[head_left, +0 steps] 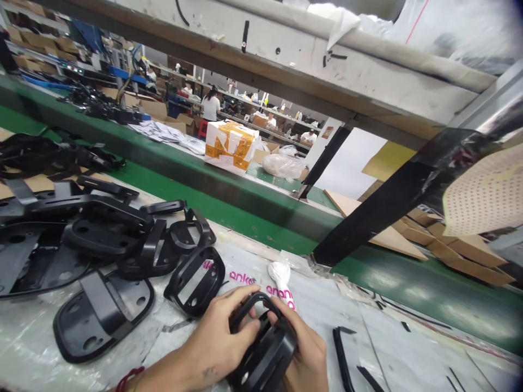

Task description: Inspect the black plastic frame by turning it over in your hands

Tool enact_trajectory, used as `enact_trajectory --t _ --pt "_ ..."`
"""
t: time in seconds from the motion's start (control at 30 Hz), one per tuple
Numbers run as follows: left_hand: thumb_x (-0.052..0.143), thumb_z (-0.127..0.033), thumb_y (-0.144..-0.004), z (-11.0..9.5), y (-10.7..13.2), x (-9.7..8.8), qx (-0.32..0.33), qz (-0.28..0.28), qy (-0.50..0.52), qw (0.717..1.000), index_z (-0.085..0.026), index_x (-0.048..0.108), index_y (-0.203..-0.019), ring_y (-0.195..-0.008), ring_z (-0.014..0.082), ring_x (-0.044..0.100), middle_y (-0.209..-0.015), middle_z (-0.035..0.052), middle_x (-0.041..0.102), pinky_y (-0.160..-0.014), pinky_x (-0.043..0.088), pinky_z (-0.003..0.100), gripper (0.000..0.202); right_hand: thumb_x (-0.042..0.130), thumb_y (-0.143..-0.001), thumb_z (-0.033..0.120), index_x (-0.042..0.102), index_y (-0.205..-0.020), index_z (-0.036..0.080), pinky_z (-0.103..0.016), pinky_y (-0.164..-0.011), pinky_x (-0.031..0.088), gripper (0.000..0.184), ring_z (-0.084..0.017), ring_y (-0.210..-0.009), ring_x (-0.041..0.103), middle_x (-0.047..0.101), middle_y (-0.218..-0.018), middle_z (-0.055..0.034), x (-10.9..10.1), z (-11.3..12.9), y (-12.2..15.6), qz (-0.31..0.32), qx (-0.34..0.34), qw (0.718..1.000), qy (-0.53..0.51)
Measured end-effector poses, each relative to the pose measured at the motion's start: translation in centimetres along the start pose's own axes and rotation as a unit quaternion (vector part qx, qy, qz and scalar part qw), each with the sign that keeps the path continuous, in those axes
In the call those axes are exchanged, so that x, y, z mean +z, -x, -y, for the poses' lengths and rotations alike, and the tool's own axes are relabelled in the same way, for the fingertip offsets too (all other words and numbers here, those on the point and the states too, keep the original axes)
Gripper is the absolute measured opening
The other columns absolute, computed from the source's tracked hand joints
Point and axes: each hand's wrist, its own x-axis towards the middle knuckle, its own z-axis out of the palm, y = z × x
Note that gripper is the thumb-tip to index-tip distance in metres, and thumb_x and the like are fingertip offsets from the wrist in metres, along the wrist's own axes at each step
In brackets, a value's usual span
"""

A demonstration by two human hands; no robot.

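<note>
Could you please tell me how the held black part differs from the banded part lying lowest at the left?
The held part is between the left hand and right hand; the banded part lies on the table, touched by neither. The held part looks tilted up and is partly hidden by the hands, while the banded part lies nearly flat, largely uncovered. Both are dark with rounded corners.

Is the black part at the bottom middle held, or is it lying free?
Held: the left hand and the right hand grip the black part from opposite sides.
</note>
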Motion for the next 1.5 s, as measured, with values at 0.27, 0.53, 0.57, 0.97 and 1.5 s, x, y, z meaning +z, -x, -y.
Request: enact_trajectory --t 0.27,0.53,0.57,0.97,1.5 --pt "0.054 -0.021 -0.079 0.0 -0.2 -0.9 -0.025 0.033 -0.097 0.994 -0.023 0.052 -0.133 -0.106 0.0269 0.062 -0.111 0.0078 0.068 -0.095 0.048 0.04 0.055 0.056 -0.092 0.031 0.062 -0.119 0.025 -0.026 -0.085 0.055 0.028 -0.018 -0.091 0.07 0.071 -0.109 -0.0017 -0.5 0.5 -0.4 -0.058 0.066 0.995 0.043" --pt "0.078 -0.027 -0.066 -1.4 -1.4 -2.3 -0.172 0.126 0.293 0.932 -0.009 0.063 -0.1 -0.074 0.0215 0.069 -0.075 0.0064 0.071 -0.073 0.053 0.031 0.041 0.058 -0.091 0.037 0.065 -0.111 0.022 -0.023 -0.078 0.055 0.027 -0.017 -0.082 0.071 0.073 -0.1 -0.0023 -1.2 0.4 -0.8 -0.145 0.078 0.983 0.083" --pt "0.08 -0.026 -0.065 -1.4 -1.4 -2.3 -0.177 0.118 0.294 0.932 -0.009 0.063 -0.1 -0.075 0.0207 0.069 -0.077 0.0067 0.071 -0.073 0.052 0.029 0.042 0.058 -0.091 0.038 0.066 -0.11 0.021 -0.023 -0.077 0.056 0.027 -0.018 -0.081 0.071 0.073 -0.098 -0.0028 -1.2 0.4 -0.8 -0.154 0.074 0.981 0.09" --pt "0.079 -0.038 -0.069 -0.3 -1.4 -1.9 -0.162 0.12 0.295 0.934 -0.007 0.065 -0.106 -0.073 0.0194 0.068 -0.077 0.0083 0.072 -0.07 0.053 0.028 0.05 0.054 -0.091 0.033 0.066 -0.109 0.02 -0.02 -0.077 0.056 0.025 -0.017 -0.082 0.072 0.074 -0.096 -0.0019 -1.6 0.2 -1.0 -0.167 0.05 0.976 0.127" --pt "0.05 -0.031 -0.087 -0.1 -0.9 -1.4 0.007 0.027 -0.228 0.973 -0.016 0.065 -0.116 -0.06 0.018 0.064 -0.087 0.0074 0.073 -0.062 0.047 0.026 0.036 0.057 -0.083 -0.001 0.059 -0.126 0.017 -0.036 -0.087 0.057 0.047 -0.023 -0.099 0.067 0.069 -0.111 -0.0086 -0.9 0.4 -0.7 -0.15 -0.14 0.971 0.126"
